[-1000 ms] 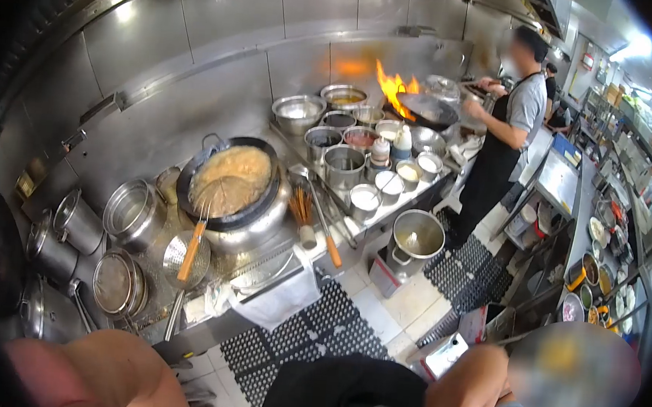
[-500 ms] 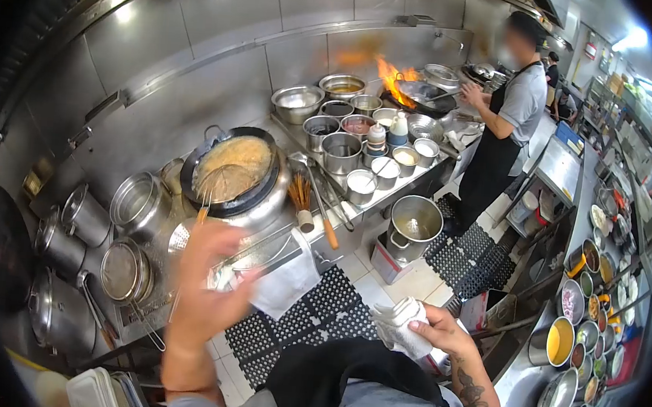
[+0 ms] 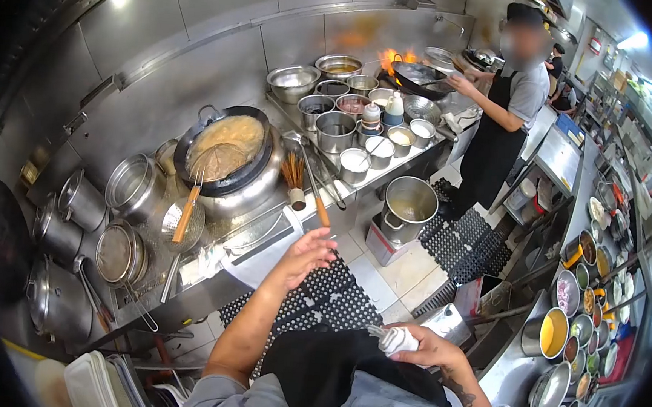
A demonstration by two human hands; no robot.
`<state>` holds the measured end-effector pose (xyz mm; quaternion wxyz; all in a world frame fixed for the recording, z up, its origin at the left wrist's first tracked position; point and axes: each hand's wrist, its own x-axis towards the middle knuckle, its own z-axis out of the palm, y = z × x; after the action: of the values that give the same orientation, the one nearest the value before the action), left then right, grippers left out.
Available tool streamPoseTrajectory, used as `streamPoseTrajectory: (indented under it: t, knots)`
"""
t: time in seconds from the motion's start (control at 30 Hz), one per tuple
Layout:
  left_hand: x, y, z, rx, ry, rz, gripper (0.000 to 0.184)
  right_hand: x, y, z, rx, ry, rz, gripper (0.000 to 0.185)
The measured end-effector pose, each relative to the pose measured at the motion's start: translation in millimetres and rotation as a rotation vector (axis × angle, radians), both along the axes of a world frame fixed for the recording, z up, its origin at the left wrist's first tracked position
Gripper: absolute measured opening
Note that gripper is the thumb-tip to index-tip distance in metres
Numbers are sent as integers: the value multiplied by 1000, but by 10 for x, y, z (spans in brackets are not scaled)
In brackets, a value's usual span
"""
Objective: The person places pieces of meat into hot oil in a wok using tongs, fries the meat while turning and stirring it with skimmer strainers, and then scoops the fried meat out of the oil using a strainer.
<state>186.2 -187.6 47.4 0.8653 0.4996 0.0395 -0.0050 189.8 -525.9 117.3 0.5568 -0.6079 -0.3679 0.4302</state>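
My left hand [image 3: 304, 261] is raised in front of the stove edge, its fingers loosely apart and holding nothing. It is nearest the ladle's orange wooden handle [image 3: 322, 213] at the counter edge. My right hand [image 3: 428, 347], close to my apron, grips a bunched white cloth [image 3: 398, 340]. Beyond my left hand, a wok [image 3: 264, 140] of bubbling, light brown liquid sits on the stove. A wire strainer [image 3: 222, 160] lies in it, its wooden handle [image 3: 186, 215] resting toward me over a perforated skimmer [image 3: 194, 232].
A co-worker [image 3: 505, 103] handles a wok [image 3: 409, 75] over flames. Several steel pots of sauces and a white squeeze bottle [image 3: 393, 106] stand between the stoves. A large pot [image 3: 411, 202] sits low by the rubber mat [image 3: 463, 247]. Ingredient bowls line the right counter [image 3: 508, 351].
My left hand has moved right, away from the strainer handle. The cloth in my right hand is lower and more tightly bunched. The co-worker has turned and the flames are smaller.
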Motion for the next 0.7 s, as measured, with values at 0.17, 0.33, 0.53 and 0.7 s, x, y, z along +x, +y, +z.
streamPoseTrajectory:
  t: [0.17, 0.33, 0.53, 0.7]
  knots:
    - [-404, 719, -1435, 5, 488, 309, 46, 38, -162, 121, -33, 29, -253, 50]
    - [-1063, 1712, -2657, -73, 858, 940, 52, 23, -191, 108, -109, 117, -219, 58]
    - [-1112, 1887, -2843, -268, 721, 852, 55, 130, -54, -496, -316, 296, -215, 27]
    - [-936, 1640, -2706, 409, 892, 503, 39, 318, -314, -2071, -240, -163, 209, 37]
